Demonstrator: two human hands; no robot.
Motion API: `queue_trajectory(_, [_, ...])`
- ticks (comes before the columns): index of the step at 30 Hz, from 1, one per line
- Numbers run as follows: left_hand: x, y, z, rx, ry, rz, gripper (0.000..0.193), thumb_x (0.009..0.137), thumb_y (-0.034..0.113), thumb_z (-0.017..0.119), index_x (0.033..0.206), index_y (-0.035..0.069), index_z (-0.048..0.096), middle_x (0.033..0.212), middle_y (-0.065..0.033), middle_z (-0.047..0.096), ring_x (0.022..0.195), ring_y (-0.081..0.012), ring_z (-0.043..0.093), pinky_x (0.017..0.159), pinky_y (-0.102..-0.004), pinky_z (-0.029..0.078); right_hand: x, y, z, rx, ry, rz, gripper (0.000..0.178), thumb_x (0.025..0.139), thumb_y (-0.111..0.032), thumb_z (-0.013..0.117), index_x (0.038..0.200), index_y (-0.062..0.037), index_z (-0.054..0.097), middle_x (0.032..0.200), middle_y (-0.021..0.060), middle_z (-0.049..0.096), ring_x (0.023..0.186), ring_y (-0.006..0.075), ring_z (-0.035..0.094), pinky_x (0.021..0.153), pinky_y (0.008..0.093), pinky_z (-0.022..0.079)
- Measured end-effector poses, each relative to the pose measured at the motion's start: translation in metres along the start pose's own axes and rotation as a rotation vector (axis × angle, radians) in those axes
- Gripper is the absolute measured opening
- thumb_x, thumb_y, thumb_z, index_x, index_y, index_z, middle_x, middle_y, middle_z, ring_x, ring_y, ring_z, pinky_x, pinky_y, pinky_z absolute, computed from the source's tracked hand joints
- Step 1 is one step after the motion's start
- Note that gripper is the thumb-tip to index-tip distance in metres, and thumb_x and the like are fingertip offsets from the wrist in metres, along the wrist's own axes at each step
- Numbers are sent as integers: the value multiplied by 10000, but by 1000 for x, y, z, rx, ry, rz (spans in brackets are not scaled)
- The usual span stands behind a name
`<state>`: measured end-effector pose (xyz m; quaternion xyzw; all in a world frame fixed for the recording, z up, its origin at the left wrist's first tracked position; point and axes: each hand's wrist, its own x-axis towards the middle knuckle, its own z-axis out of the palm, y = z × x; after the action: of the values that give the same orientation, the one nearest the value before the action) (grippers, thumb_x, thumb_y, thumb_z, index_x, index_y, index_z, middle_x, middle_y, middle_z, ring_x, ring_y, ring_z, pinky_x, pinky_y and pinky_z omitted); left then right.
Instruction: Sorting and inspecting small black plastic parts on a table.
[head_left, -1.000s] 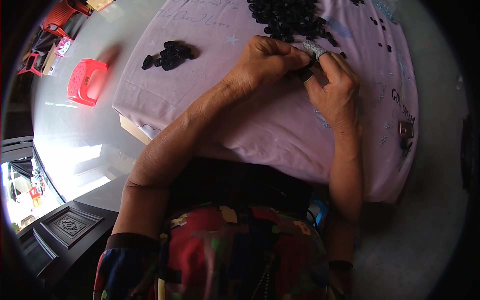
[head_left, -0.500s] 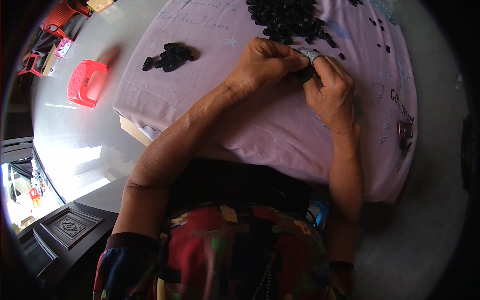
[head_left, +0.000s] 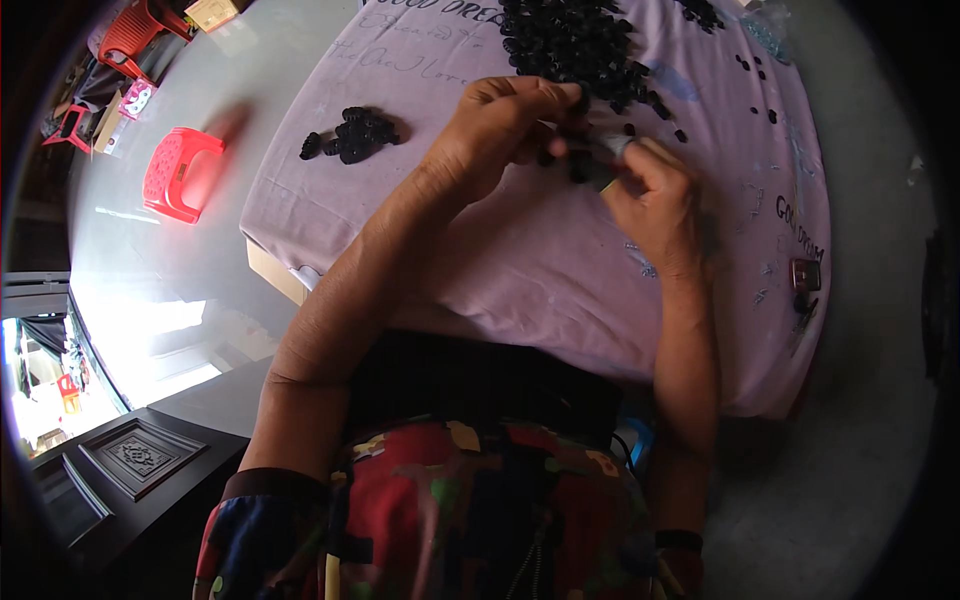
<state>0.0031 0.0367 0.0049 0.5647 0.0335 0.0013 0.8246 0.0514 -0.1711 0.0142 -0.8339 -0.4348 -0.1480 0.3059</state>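
Above the pink cloth-covered table (head_left: 450,265), my hands work close together. My left hand (head_left: 470,145) is closed, its thumb and finger pinching a small black ribbed piece (head_left: 577,100). Opposite it, my right hand (head_left: 662,215) is curled around a small dark object (head_left: 603,182) with a yellowish edge; its kind is not clear. A grey covering (head_left: 615,143) wraps a fingertip of the right hand, blurred by motion. Just beyond the hands lies a large heap of black ribbed pieces (head_left: 570,45). A smaller pile of such pieces (head_left: 362,135) sits to the left.
Several loose black pieces (head_left: 757,68) lie at the far right of the table. A dark reddish small box (head_left: 805,274) rests by the right edge. On the floor at left stands a red plastic stool (head_left: 182,175). A dark carved panel (head_left: 140,455) is at lower left.
My left hand has drawn away from the right hand's grey-covered fingertip, up and left, and now shows a black piece in its pinch. The view has shifted slightly.
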Motion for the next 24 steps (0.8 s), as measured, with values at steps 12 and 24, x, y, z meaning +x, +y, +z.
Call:
queue_trajectory(12, [-43,23,-83,1235,459,573,178,866,161,725,986,38,774,890,-134,753,837,-254,715,824,-364,548,-2,18,9,-1,94,68,220,789,45,655,1002,-2,686,871,146,652,816,354,647,719,423,528])
queue_trajectory(24, [-51,15,-53,1187,399,541,236,851,166,745,1083,128,760,883,-98,734,722,-282,673,705,-381,559,-2,27,-5,-28,118,161,60,818,-5,667,849,14,619,790,145,620,682,329,614,610,397,490])
